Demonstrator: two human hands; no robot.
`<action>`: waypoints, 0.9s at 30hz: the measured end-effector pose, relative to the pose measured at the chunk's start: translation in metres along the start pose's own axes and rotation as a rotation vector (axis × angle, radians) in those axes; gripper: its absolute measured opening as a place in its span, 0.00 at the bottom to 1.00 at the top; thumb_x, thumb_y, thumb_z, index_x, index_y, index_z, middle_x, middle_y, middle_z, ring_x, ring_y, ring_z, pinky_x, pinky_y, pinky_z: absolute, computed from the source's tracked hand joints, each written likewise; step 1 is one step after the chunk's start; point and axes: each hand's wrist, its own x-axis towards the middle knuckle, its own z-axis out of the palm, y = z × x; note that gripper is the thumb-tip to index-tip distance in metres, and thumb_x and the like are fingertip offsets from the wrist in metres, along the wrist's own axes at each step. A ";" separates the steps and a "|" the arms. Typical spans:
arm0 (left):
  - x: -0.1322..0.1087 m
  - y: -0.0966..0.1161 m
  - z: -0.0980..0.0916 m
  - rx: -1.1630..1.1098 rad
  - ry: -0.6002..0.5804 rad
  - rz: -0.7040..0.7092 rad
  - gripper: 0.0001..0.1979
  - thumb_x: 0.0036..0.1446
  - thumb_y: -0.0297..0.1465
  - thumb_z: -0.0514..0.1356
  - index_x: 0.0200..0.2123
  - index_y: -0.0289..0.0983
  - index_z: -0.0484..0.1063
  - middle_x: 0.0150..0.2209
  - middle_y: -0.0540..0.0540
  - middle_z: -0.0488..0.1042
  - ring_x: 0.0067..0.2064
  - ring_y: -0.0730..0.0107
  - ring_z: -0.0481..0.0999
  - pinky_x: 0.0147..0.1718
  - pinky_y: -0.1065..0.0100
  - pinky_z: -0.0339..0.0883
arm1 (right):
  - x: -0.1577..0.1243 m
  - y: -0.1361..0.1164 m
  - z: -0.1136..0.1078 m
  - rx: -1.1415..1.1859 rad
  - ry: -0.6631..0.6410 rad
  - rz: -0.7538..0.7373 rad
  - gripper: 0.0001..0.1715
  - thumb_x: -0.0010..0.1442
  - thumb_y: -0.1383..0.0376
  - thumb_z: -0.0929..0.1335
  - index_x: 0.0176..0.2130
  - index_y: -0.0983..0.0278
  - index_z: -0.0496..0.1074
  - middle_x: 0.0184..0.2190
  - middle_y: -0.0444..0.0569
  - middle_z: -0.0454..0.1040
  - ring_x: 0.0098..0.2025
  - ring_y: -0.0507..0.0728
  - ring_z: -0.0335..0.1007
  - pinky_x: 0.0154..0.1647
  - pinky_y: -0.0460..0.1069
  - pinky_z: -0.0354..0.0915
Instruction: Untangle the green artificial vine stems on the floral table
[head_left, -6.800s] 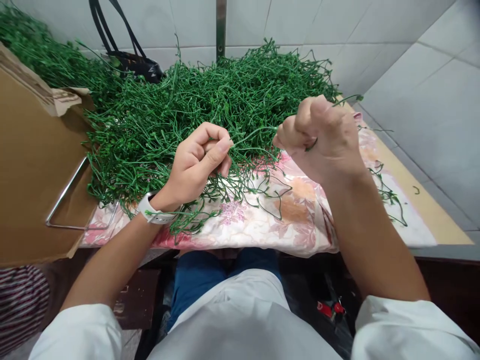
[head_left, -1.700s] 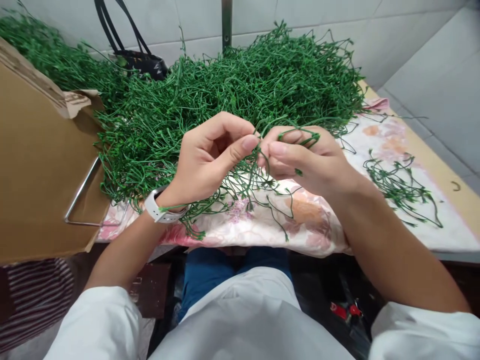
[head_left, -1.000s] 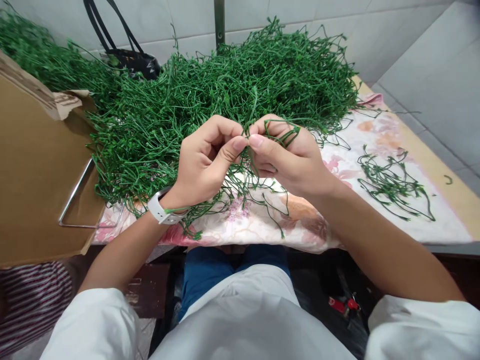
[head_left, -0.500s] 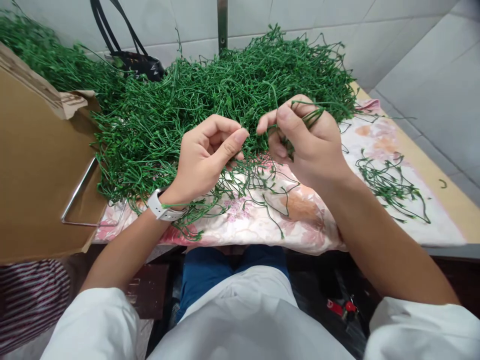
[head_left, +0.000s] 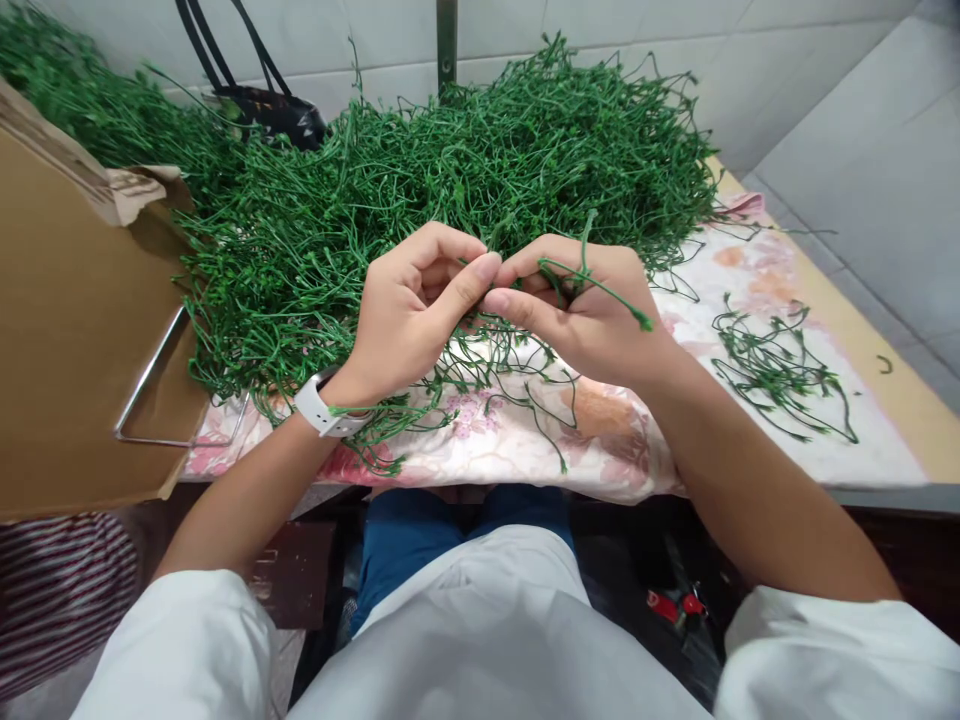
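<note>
My left hand (head_left: pixel 409 310) is closed in a pinch in front of a large heap of thin green stems (head_left: pixel 480 170). What lies between its fingertips is too small and hidden to make out. Close beside it, the thumb and forefinger of my right hand (head_left: pixel 600 325) meet the left fingertips. Several green stems with small bud-like tips (head_left: pixel 611 290) are held in the curled fingers of my right hand and stick out over its back. Loose stems (head_left: pixel 532 375) hang and lie on the flowered cloth (head_left: pixel 517 445) beneath both hands.
A smaller bunch of stems (head_left: pixel 787 370) lies on the cloth at the right. On the left stands a cardboard box (head_left: pixel 82 330) with a bent metal wire frame (head_left: pixel 150 375) against it. A black bag (head_left: pixel 274 115) sits behind the heap, near the tiled wall (head_left: pixel 637 25).
My right hand has come left and slightly down, and its thumb and forefinger have closed against my left fingertips. The stems in it have swung outward. My left hand has barely moved.
</note>
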 end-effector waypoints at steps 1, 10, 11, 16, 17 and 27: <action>-0.001 0.000 -0.001 0.030 -0.010 -0.004 0.13 0.64 0.42 0.69 0.35 0.38 0.78 0.27 0.53 0.77 0.24 0.78 0.76 0.24 0.73 0.69 | 0.001 0.001 -0.001 -0.003 -0.009 0.000 0.24 0.60 0.45 0.78 0.33 0.61 0.75 0.23 0.42 0.62 0.26 0.51 0.53 0.27 0.50 0.51; 0.003 0.002 -0.001 0.007 -0.025 -0.106 0.13 0.63 0.39 0.71 0.34 0.38 0.75 0.20 0.56 0.68 0.20 0.80 0.71 0.19 0.73 0.57 | -0.001 -0.005 -0.006 -0.033 0.076 0.011 0.23 0.64 0.46 0.76 0.34 0.60 0.71 0.27 0.44 0.63 0.28 0.52 0.57 0.28 0.49 0.54; 0.004 0.002 -0.001 -0.008 -0.023 -0.114 0.13 0.63 0.39 0.71 0.33 0.38 0.74 0.19 0.56 0.66 0.19 0.81 0.69 0.18 0.73 0.56 | -0.001 -0.006 -0.006 -0.026 0.091 0.011 0.23 0.65 0.46 0.75 0.34 0.61 0.71 0.27 0.45 0.63 0.28 0.51 0.57 0.27 0.49 0.54; 0.015 -0.012 -0.013 -0.103 -0.026 -0.071 0.16 0.63 0.42 0.71 0.32 0.40 0.71 0.16 0.58 0.65 0.13 0.84 0.60 0.11 0.73 0.46 | 0.007 -0.007 -0.019 0.363 0.313 -0.031 0.17 0.66 0.57 0.75 0.31 0.59 0.68 0.23 0.41 0.58 0.20 0.49 0.49 0.17 0.51 0.43; 0.017 -0.016 -0.017 -0.150 -0.034 -0.060 0.17 0.63 0.44 0.71 0.32 0.41 0.71 0.15 0.58 0.66 0.12 0.84 0.59 0.10 0.73 0.44 | 0.009 -0.008 -0.024 0.482 0.354 0.010 0.16 0.62 0.60 0.76 0.30 0.59 0.67 0.22 0.40 0.54 0.18 0.49 0.44 0.15 0.51 0.38; 0.016 -0.002 -0.014 -0.246 0.023 -0.196 0.15 0.56 0.44 0.75 0.36 0.43 0.76 0.21 0.58 0.71 0.16 0.79 0.74 0.09 0.76 0.61 | 0.011 0.000 -0.026 0.724 0.076 0.331 0.27 0.56 0.51 0.82 0.32 0.61 0.67 0.33 0.42 0.71 0.22 0.44 0.48 0.17 0.46 0.44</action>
